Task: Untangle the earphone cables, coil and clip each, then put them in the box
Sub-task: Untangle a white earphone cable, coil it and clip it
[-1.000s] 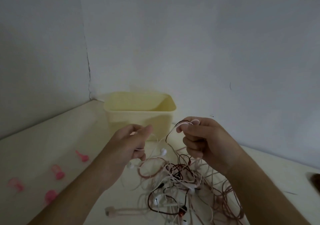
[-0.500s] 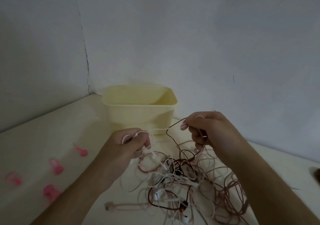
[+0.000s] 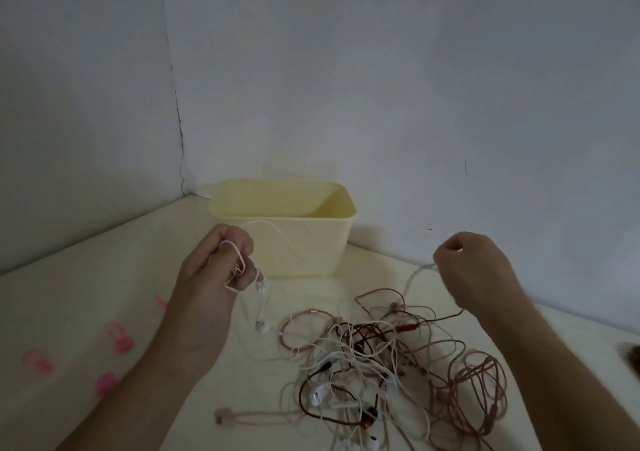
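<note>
A tangle of white, pink and dark red earphone cables (image 3: 388,364) lies on the pale table in front of me. My left hand (image 3: 218,270) is raised left of it and grips a white cable (image 3: 277,239) that loops over its fingers, with an earbud (image 3: 263,326) dangling below. My right hand (image 3: 474,270) is raised to the right with its fingers curled; it pinches a white strand running down into the tangle. An open yellow box (image 3: 287,239) stands behind, near the wall corner.
Several pink clips (image 3: 119,338) lie on the table at the left. A pink plug end (image 3: 221,418) trails out at the tangle's front left. A dark object (image 3: 632,357) shows at the right edge. Grey walls close off the back and left.
My hands have moved apart, the right one far to the right, drawing the white cable out of the tangle. The tangle has spread flatter on the table.
</note>
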